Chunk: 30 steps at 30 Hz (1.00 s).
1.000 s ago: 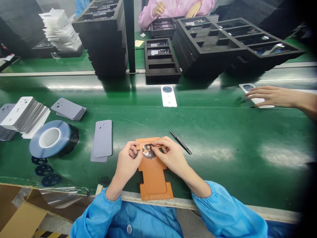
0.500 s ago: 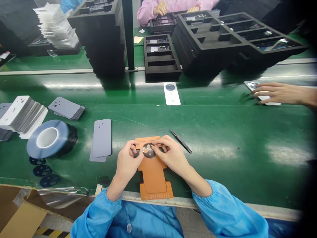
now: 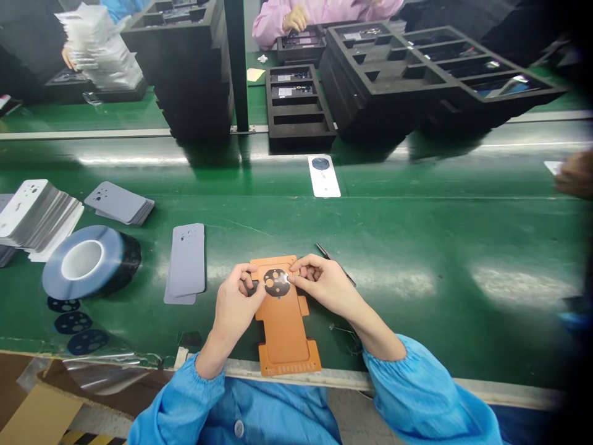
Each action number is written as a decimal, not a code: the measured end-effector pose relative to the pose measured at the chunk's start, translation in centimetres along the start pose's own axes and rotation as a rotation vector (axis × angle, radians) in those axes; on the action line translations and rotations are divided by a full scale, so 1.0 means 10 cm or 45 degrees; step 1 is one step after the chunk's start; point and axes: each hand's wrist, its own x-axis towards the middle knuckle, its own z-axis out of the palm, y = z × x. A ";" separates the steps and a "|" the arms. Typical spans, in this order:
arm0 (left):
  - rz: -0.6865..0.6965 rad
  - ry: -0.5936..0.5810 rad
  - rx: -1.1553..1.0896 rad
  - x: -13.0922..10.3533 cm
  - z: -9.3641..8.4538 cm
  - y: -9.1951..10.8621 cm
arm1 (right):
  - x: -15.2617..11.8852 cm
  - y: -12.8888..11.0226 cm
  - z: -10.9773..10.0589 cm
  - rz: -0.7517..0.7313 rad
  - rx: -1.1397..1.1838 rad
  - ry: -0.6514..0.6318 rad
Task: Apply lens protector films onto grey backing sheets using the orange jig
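Note:
Between my hands is a round black adhesive sticker with several holes (image 3: 280, 288), over the upper end of an orange fixture plate (image 3: 285, 334). My left hand (image 3: 235, 301) pinches the sticker's left edge between thumb and index finger. On the opposite side, the closed thumb and index finger of my right hand (image 3: 327, 285) grip the right edge. Whether the sticker touches the plate, I cannot tell. Black tweezers (image 3: 348, 277) lie just beyond my right hand, partly covered by it. Two grey phone-shaped panels (image 3: 189, 262) overlap on the bench left of the fixture.
At left are a roll of black stickers on clear film (image 3: 58, 262), a white panel stack (image 3: 28, 210) and grey panels (image 3: 118, 201). A white panel with a dark disc (image 3: 324, 180) lies ahead. Black trays (image 3: 301, 130) line the back. A co-worker's hand (image 3: 577, 176) is far right.
My right hand has shifted slightly right, uncovering more of the sticker. The co-worker's hand at the right has drawn away to the right with a white panel.

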 end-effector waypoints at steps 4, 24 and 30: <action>0.005 0.003 -0.030 0.01 0.02 -0.02 | 0.02 0.02 -0.03 -0.004 0.069 -0.053; 0.440 0.815 0.669 -0.21 -0.73 -0.53 | 0.07 -0.04 -0.04 0.022 0.155 0.021; 0.177 0.758 0.049 -0.36 -0.83 -0.26 | 0.01 -0.20 -0.05 0.016 0.202 0.056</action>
